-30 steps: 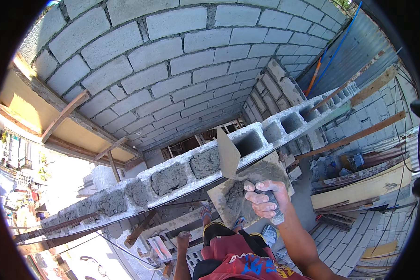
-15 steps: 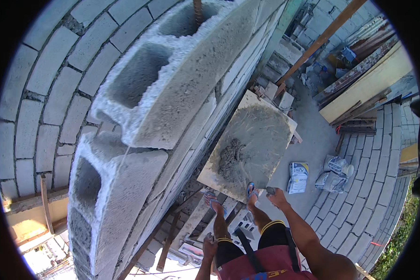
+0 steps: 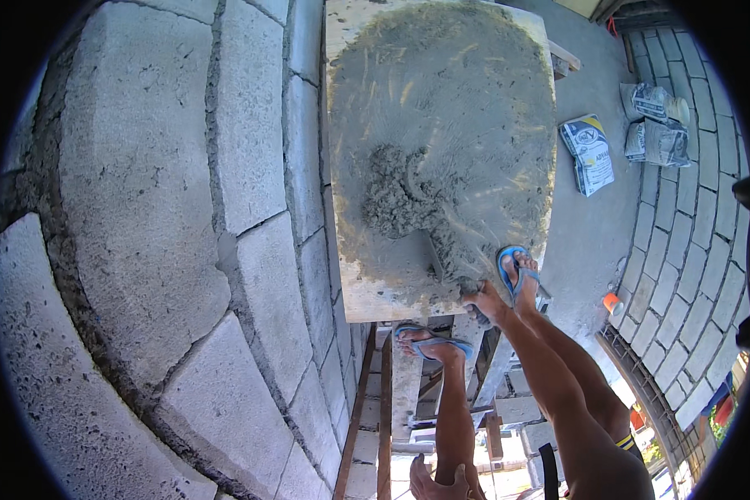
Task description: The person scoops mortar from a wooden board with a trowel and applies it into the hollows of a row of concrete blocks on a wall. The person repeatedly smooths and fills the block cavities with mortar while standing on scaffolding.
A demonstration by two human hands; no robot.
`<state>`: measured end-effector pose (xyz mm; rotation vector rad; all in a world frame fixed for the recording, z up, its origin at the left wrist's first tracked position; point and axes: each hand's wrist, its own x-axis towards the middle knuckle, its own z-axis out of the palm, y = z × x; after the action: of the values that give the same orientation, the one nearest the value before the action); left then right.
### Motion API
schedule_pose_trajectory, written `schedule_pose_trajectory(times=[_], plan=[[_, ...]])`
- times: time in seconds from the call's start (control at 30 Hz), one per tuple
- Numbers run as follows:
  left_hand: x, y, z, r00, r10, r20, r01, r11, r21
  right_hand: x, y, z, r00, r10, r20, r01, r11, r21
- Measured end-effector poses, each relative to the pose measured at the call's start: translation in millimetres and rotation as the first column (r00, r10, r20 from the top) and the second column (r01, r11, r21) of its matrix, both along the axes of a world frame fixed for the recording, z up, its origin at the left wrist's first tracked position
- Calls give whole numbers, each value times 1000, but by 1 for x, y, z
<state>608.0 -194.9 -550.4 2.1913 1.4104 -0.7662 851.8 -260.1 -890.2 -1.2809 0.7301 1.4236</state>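
Observation:
My right hand (image 3: 487, 303) is closed around the handle of a trowel at the near edge of a wooden mortar board (image 3: 365, 292). The trowel's blade (image 3: 436, 255) reaches into the wet grey mortar and is partly covered by it. Just beyond lies a rough heap of mortar (image 3: 396, 196), and a thinner smear coats most of the board. Low in the view, my left hand (image 3: 435, 483) is beside my left leg with thumb and fingers apart, holding nothing visible. My feet, in blue flip-flops (image 3: 437, 342), are at the board's near edge.
A concrete block wall (image 3: 142, 192) rises close on the left. Planks (image 3: 407, 387) lie under my feet, with gaps between them. A printed bag (image 3: 589, 156) and more bags (image 3: 660, 142) lie right of the board, near an orange cup (image 3: 612, 303) and another block wall (image 3: 687, 225).
My view has swung down and closer to the board. My right hand has lowered the trowel from beside my leg into the mortar. My left hand stays low by my leg.

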Motion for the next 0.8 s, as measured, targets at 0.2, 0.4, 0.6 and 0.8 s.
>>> schedule_pose_trajectory(times=[0.2, 0.4, 0.6, 0.8], plan=[[-4, 16, -6, 998, -68, 8, 68, 998, -2, -16, 124, 12, 994, 63, 94, -69, 996, 62], [-18, 15, -10, 981, -161, -109, 166, 985, 38, -59, 78, -20, 924, -330, 194, 361, 920, -154], [-24, 22, -14, 988, -132, -74, 137, 989, 61, -101, 4, 5, 719, 483, 500, -352, 873, -337], [-29, 21, -15, 992, -123, -23, 123, 992, 20, 13, -52, -53, 868, 494, 49, -452, 827, -335]])
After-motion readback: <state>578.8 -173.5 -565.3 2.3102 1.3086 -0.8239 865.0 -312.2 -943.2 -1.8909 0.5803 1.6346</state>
